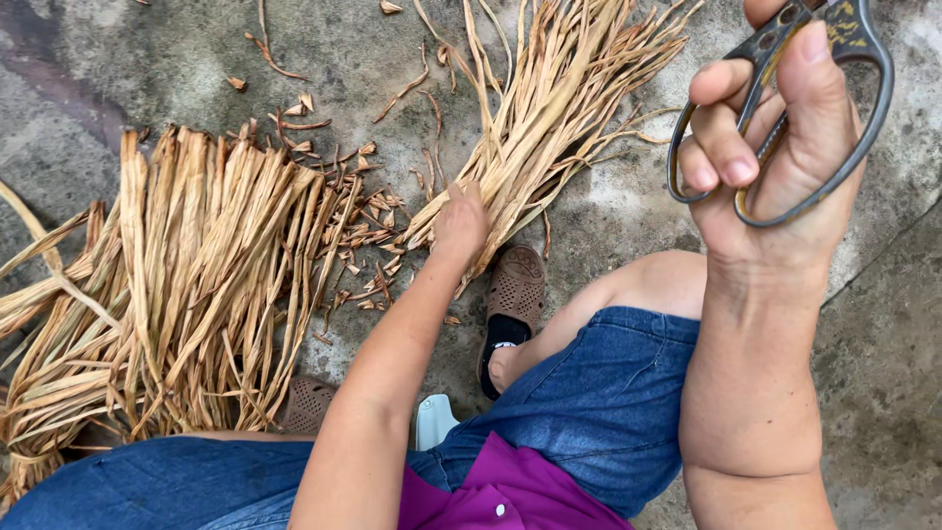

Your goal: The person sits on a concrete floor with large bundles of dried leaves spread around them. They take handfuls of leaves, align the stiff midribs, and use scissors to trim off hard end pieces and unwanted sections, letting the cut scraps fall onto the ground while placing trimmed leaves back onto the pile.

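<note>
Concrete floor (628,211): left hand (459,222) grips dried leaves (549,108); right hand (775,137) holds scissors (863,137).

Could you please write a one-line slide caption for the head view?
Seated person's left hand grasps a bundle of dried leaf strips on concrete floor; right hand holds scissors.

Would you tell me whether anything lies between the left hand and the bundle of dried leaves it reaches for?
Nothing visible does: the left hand already rests on the bundle's cut ends. The right hand holds scissors up, apart.
</note>
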